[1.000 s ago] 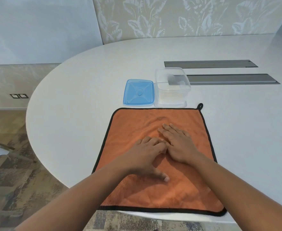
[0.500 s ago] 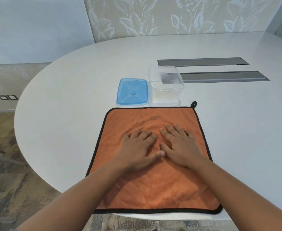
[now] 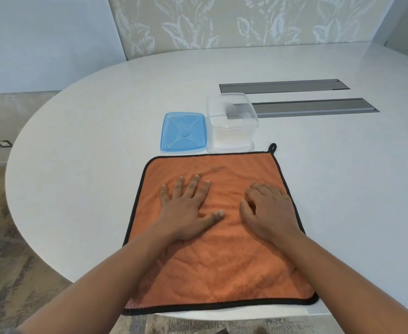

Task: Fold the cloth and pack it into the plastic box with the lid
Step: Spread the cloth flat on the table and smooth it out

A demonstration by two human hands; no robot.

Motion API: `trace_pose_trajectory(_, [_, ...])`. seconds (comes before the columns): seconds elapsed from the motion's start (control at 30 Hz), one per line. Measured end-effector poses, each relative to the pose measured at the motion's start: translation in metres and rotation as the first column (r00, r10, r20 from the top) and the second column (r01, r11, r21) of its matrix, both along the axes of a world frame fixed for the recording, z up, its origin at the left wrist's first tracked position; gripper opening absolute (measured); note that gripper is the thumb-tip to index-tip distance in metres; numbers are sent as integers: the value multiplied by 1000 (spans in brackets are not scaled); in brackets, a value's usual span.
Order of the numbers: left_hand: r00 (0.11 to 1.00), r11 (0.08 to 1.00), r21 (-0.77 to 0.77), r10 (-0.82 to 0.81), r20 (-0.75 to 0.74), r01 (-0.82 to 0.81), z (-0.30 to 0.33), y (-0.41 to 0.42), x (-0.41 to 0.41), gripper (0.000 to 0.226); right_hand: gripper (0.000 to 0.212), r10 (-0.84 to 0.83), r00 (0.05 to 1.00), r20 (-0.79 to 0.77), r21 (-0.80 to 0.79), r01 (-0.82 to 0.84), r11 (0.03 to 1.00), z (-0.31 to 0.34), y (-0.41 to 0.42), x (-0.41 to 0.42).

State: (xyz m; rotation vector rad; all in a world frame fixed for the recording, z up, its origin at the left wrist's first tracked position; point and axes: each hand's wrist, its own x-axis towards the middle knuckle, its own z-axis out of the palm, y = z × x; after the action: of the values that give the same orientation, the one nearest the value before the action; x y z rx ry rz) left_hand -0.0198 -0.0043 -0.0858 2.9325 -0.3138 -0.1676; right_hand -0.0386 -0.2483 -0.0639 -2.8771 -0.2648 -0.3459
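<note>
Two hands lay on the orange cloth [image 3: 222, 256] when we looked down — our left hand [image 3: 186, 210] in the centre-left of the frame, pressed flat with its fingers straight and fanned apart, thumb stretched toward the middle. Our right hand [image 3: 268, 210] rested just right of centre, near the cloth's black-trimmed right edge, its fingers bent at the knuckles with the tips on the fabric; it gripped nothing that we could see. The hands were apart, with bare orange fabric between them.

We saw the cloth spread out unfolded in the lower middle of the frame on the white table [image 3: 102, 145], its near edge hanging slightly past the table's rim and a small black loop [image 3: 272, 147] at its far right corner. Just above it, the clear plastic box [image 3: 232, 124] stood open — the blue lid [image 3: 183, 132] lay flat directly beside it on its left. Two grey slots [image 3: 313, 107] ran toward the upper right.
</note>
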Motion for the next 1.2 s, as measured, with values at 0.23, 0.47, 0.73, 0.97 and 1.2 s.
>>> trace_pose_trajectory(0.23, [997,998,-30,64,51,-63,7,19,26,90,27,-27,1000,10,1,27,1000,2,-5,24])
trace_pose_trajectory(0.47, [983,984,-80,165,84,-158,11,47,56,73,20,-17,999,-41,173,24,985,-2,-16,64])
trace_pose_trajectory(0.73, [909,847,-463,378,176,-262,20,66,85,31,27,-99,982,-163,354,151,923,-1,-30,111])
trace_pose_trajectory(0.97, [818,711,-527,573,50,-466,25,74,99,50,25,-155,973,-171,317,203,926,-1,-35,129])
trace_pose_trajectory(1.2, [845,794,-311,530,-68,-523,36,77,118,63,40,-123,959,-253,125,158,979,3,-43,150])
